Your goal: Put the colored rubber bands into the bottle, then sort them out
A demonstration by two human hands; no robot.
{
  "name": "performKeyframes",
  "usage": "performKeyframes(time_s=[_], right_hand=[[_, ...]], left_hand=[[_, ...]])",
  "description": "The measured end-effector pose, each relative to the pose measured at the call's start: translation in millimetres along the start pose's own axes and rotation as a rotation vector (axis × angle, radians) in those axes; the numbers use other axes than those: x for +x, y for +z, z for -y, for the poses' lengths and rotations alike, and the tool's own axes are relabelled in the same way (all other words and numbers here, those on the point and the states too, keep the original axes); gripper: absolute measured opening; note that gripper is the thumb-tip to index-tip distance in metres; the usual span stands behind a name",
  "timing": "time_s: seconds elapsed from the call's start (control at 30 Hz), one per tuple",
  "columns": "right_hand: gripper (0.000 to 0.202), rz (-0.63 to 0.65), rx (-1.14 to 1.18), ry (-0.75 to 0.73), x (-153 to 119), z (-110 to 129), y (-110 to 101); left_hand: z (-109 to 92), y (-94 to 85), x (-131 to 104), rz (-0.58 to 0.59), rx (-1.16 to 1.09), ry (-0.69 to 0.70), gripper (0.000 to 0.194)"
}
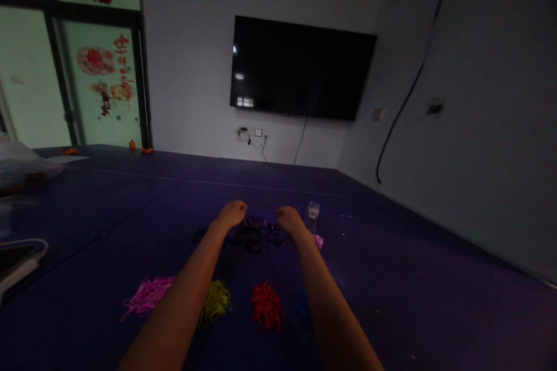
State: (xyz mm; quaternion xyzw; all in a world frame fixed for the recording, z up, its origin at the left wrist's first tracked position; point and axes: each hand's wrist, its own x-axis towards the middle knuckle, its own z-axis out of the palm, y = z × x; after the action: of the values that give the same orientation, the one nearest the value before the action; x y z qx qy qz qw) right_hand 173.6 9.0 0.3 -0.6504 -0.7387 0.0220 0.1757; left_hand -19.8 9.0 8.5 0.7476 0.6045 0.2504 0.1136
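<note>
I have both arms stretched forward over the dark blue surface, toward its far middle. My left hand and right hand are curled into loose fists on either side of a dark tangle of bands, knuckles up. Between the two hands there seems to be a short strand with small pinkish bits, but the room is dim and it is too small for me to say whether either hand truly pinches it; from this view I cannot tell what they grip.

Nearer to me, toward the front edge, lie three sorted heaps: a pink pile on the left, a yellow-green pile partly behind my left forearm, and a red pile between my arms. A hint of blue shows beside my right forearm. A small clear jar stands just beyond my right hand, with something pale purple at its foot.

To work this well, I judge I should keep both hands low and close to the dark tangle, pull one strand free with a gentle, even draw and not drag the whole knot, and mind my right wrist so it does not tip the jar. I should keep my forearms lifted clear of the colored piles.
</note>
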Motion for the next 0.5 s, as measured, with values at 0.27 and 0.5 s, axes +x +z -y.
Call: performKeyframes(time_s=[0.27, 0.5], right_hand=[[0.027, 0.114, -0.047, 0.083, 17.6, 12.2, 35.8], [0.031, 0.129, -0.06, 0.126, 16.0, 11.0, 46.9]], left_hand=[[22.7, 29.7, 4.9, 0.198, 0.212, 0.097, 0.028], [29.4, 36.5, 8.4, 0.274, 0.299, 0.178, 0.029]])
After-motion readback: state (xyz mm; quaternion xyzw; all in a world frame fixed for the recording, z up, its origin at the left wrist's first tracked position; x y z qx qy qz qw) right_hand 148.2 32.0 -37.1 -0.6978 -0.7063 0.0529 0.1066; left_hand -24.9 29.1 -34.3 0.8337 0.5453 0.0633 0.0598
